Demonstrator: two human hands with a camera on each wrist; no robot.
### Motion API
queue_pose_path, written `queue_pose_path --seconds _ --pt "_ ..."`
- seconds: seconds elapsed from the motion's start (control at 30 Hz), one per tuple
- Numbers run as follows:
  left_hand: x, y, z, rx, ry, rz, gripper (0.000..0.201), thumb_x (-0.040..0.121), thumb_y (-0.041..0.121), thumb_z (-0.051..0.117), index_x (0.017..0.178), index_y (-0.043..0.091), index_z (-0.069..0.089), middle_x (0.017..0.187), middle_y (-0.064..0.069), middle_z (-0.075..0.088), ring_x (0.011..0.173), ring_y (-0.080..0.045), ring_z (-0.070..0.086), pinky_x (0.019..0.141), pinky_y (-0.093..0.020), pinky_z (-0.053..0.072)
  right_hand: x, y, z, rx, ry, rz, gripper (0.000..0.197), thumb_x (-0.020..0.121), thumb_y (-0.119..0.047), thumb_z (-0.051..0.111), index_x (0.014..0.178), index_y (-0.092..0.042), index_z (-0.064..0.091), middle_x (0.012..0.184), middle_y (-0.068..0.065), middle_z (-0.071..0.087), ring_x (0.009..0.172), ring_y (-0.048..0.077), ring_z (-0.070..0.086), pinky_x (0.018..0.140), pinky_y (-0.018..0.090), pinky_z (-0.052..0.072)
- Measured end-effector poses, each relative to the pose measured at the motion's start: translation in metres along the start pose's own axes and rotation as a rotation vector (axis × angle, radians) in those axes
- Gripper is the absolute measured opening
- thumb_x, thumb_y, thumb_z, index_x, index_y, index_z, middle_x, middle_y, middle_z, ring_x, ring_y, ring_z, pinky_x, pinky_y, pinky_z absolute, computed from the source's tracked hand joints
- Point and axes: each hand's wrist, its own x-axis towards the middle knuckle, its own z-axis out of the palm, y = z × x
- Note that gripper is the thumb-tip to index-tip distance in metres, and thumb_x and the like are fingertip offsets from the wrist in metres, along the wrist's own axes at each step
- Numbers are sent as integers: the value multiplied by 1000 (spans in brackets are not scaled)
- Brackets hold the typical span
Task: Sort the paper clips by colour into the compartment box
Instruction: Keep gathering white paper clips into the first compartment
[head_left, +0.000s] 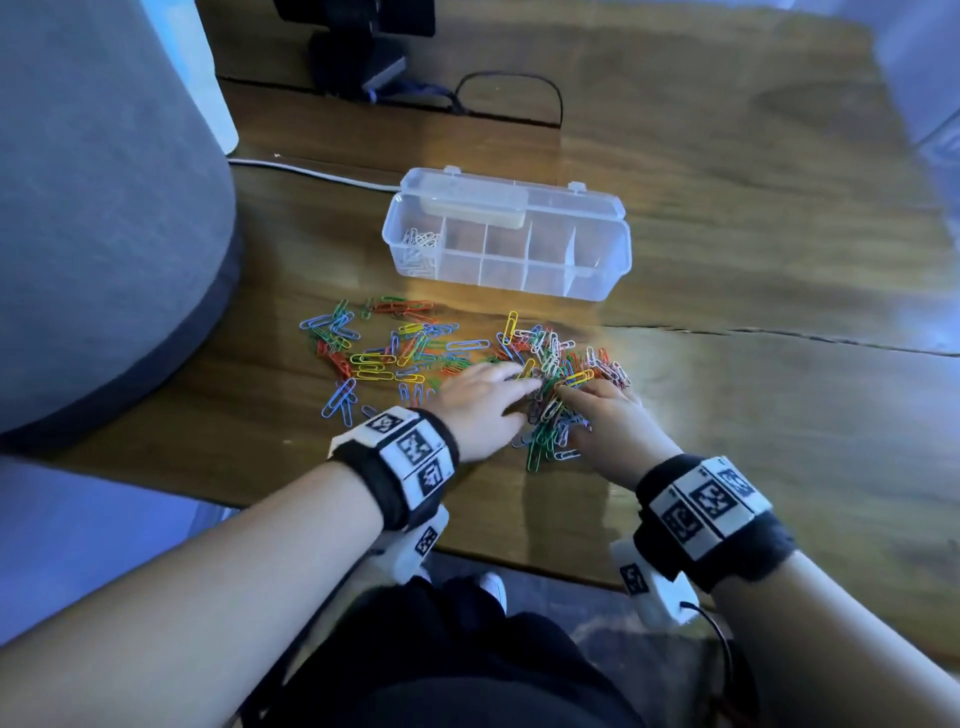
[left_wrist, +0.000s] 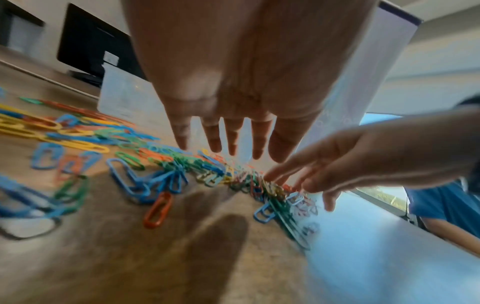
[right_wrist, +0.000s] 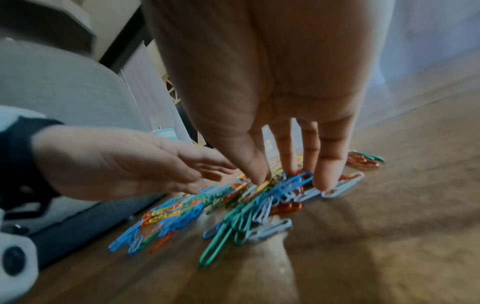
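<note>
A clear compartment box (head_left: 613, 270) stands open on the wooden table, with white clips (head_left: 418, 248) in its leftmost compartment. In front of it lies a spread of coloured paper clips (head_left: 395, 353), denser in a tangled heap (head_left: 550, 410) on the right. My left hand (head_left: 511, 387) reaches over the heap with straight fingers (left_wrist: 235, 144), holding nothing. My right hand (head_left: 576, 397) rests on the heap, its straight fingertips (right_wrist: 326, 181) pressing on blue, white and yellow clips (right_wrist: 291, 185). Both hands nearly meet over the heap.
A large grey upholstered seat (head_left: 104, 218) crowds the table's left side. At the back stand a black monitor foot (head_left: 363, 52), a black cable loop (head_left: 511, 83) and a white cable (head_left: 311, 171). Bare wood (head_left: 779, 415) lies right of the heap.
</note>
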Motion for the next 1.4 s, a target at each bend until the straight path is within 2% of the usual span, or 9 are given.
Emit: queue_pose_path --seconds 0.1,0.2,0.3,0.43,0.73,0.87,1.17,1.3,1.4 --pt "16 4 7 164 -127 -3 57 98 35 37 149 34 12 160 4 -1 147 -17 -2 118 -45 1 3 4 -16 98 -58 -71 49 91 -8 44 139 -20 45 136 9 50 125 24 44 99 24 31" --pt "15 -3 5 242 -174 -54 56 98 32 33 149 32 11 160 4 -2 147 -17 -3 118 -48 -2 14 16 -32 145 62 -38 39 91 -9 46 127 -16 58 127 10 60 110 24 57 88 23 41" --pt "15 -11 -4 181 -96 -62 47 98 31 35 145 29 31 157 4 17 145 -21 16 118 -43 13 32 21 -42 251 179 66 27 89 -9 47 106 -12 69 109 10 68 95 24 62 81 25 47" --pt "35 -13 -22 -17 219 -77 32 94 23 48 124 20 58 128 -5 56 115 -24 53 99 -36 42 61 10 -45 269 193 106 20 89 -15 51 96 -10 68 101 11 68 92 26 63 78 27 49" --pt "90 -5 -30 -13 208 -170 24 81 32 67 101 21 62 108 -4 58 97 -22 56 82 -27 42 89 -7 -33 212 142 213 12 85 -12 55 95 -8 60 98 11 60 89 30 57 72 28 45" --pt "87 -10 -33 -23 214 -160 4 83 22 64 86 22 64 102 -2 59 96 -20 57 78 -24 39 88 -4 -32 235 89 224 7 81 -9 55 76 -10 60 84 11 60 79 26 55 66 27 43" --pt "75 -26 -42 -328 260 -183 22 78 13 68 62 24 58 69 9 59 75 -15 58 69 -26 45 61 15 -48 917 228 256 12 83 -10 65 72 -11 70 78 16 71 77 34 67 82 42 54" --pt "69 -32 -49 -506 283 -150 19 74 13 76 63 22 64 73 -1 66 73 -14 56 68 -26 45 56 20 -53 1243 242 307 12 83 2 62 75 -8 62 67 6 65 63 18 61 63 24 54" --pt "70 -36 -50 -556 282 -148 22 76 12 75 64 25 62 75 -4 67 67 -12 56 71 -27 47 55 23 -52 1400 225 306 14 84 6 54 83 -7 59 65 5 56 59 16 52 58 23 47"
